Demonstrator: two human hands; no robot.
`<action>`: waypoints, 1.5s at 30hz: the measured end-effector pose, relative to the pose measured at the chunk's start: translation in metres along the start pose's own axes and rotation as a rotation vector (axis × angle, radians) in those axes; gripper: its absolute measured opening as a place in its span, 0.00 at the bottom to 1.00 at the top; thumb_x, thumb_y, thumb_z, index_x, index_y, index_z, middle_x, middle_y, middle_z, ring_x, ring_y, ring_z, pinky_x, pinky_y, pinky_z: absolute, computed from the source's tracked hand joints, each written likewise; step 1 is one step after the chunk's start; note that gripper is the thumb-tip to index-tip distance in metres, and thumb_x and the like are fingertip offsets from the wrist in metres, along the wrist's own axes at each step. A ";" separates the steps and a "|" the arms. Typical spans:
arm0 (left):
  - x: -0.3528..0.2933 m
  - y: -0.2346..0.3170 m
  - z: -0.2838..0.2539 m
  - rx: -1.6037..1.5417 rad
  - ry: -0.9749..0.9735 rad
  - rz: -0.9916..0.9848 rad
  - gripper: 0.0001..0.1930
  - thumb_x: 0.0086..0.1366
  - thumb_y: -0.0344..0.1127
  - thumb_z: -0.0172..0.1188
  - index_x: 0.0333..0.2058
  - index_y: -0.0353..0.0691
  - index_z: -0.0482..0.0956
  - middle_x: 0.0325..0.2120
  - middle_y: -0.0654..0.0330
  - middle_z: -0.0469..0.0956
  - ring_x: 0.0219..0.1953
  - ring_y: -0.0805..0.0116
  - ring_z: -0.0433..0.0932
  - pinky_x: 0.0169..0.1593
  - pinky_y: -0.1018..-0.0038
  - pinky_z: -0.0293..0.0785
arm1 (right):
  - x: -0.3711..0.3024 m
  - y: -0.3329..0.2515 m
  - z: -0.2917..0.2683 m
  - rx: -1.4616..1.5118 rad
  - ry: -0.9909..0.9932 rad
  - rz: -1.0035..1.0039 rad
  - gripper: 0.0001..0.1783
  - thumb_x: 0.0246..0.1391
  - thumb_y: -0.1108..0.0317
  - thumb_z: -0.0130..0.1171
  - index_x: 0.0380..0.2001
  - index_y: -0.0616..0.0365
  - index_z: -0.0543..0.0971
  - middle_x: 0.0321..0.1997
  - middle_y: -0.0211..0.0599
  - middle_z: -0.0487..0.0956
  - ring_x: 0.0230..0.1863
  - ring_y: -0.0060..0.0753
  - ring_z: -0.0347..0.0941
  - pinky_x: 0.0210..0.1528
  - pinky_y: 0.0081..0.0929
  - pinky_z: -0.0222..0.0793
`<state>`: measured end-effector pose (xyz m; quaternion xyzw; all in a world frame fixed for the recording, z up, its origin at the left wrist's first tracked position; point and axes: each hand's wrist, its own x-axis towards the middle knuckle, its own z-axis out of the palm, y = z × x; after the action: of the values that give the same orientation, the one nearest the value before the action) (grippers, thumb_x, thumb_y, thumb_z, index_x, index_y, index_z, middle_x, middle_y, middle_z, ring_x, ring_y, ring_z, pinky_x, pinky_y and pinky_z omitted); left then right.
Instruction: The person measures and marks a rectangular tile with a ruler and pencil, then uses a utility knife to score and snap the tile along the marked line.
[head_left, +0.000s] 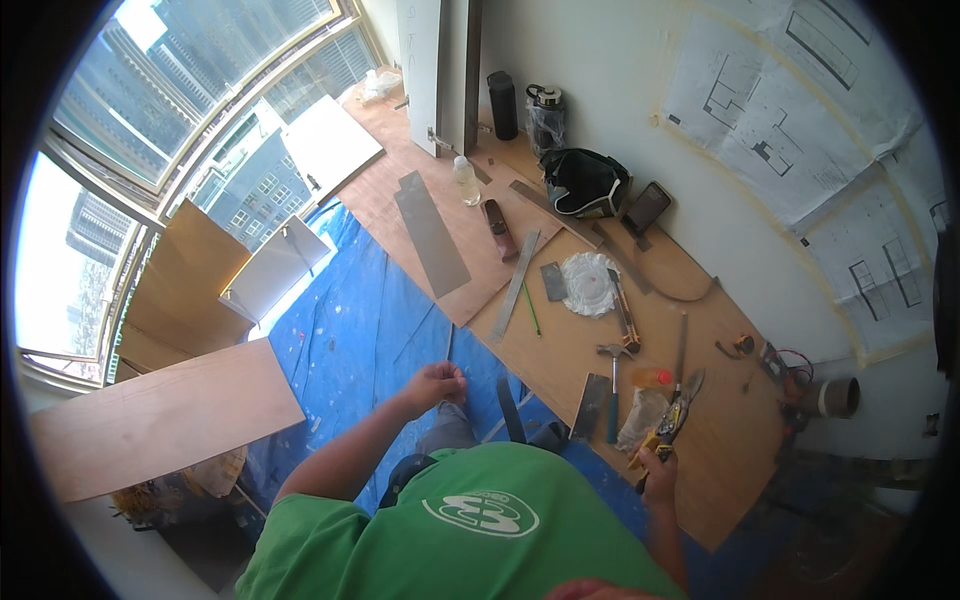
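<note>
My left hand (pixel 435 386) is closed in a pinch over the blue floor sheet, off the near edge of the wooden worktop (pixel 740 460). What it holds, if anything, is too small to make out. At the right, my right hand (pixel 657 474) is closed around the yellow-and-black handles of metal snips (pixel 678 412), whose blades point away from me over the worktop. Beside the snips lie a crumpled clear plastic bag (pixel 642 418) and a small orange-red bottle (pixel 652 377). A claw hammer (pixel 614 392) and a dark flat metal plate (pixel 590 405) lie just left of them.
Farther along the worktop are another hammer (pixel 625 315), a white plastic-wrapped bundle (pixel 590 283), a green pencil (pixel 531 308), a metal strip (pixel 516 285) and a clear bottle (pixel 466 181). A black bag (pixel 586 182) stands by the wall. At left, a wooden board (pixel 170 415) juts over the blue sheet (pixel 330 310).
</note>
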<state>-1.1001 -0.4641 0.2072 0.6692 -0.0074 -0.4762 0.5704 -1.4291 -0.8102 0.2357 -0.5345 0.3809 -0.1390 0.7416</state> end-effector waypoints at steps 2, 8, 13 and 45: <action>0.032 -0.023 -0.041 0.009 0.077 -0.007 0.09 0.74 0.39 0.59 0.40 0.39 0.77 0.30 0.60 0.83 0.34 0.69 0.83 0.41 0.70 0.79 | 0.009 0.005 0.045 -0.042 -0.095 0.067 0.26 0.53 0.71 0.64 0.56 0.62 0.73 0.39 0.36 0.79 0.38 0.29 0.77 0.42 0.30 0.75; 0.159 -0.031 -0.143 0.177 0.493 -0.069 0.27 0.69 0.60 0.61 0.31 0.36 0.82 0.29 0.54 0.86 0.34 0.65 0.85 0.39 0.66 0.78 | 0.037 0.035 0.167 -0.269 -0.158 0.312 0.25 0.47 0.71 0.67 0.50 0.62 0.76 0.40 0.35 0.79 0.41 0.29 0.77 0.45 0.30 0.75; 0.229 -0.029 -0.177 0.455 0.581 -0.170 0.36 0.61 0.70 0.64 0.28 0.33 0.83 0.26 0.47 0.84 0.33 0.51 0.85 0.40 0.59 0.79 | 0.054 0.036 0.262 -0.593 -0.161 0.431 0.23 0.45 0.69 0.70 0.45 0.61 0.77 0.37 0.30 0.77 0.38 0.24 0.74 0.43 0.27 0.72; 0.235 -0.063 -0.178 0.077 0.408 0.008 0.20 0.74 0.42 0.59 0.25 0.35 0.77 0.15 0.61 0.73 0.19 0.72 0.72 0.25 0.68 0.68 | 0.209 0.148 0.357 -0.523 -0.574 0.703 0.27 0.63 0.59 0.65 0.57 0.68 0.76 0.44 0.32 0.77 0.47 0.23 0.69 0.54 0.25 0.66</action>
<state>-0.8902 -0.4382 -0.0076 0.7728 0.0876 -0.3282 0.5360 -1.0643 -0.6354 0.0656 -0.5582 0.3409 0.3703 0.6596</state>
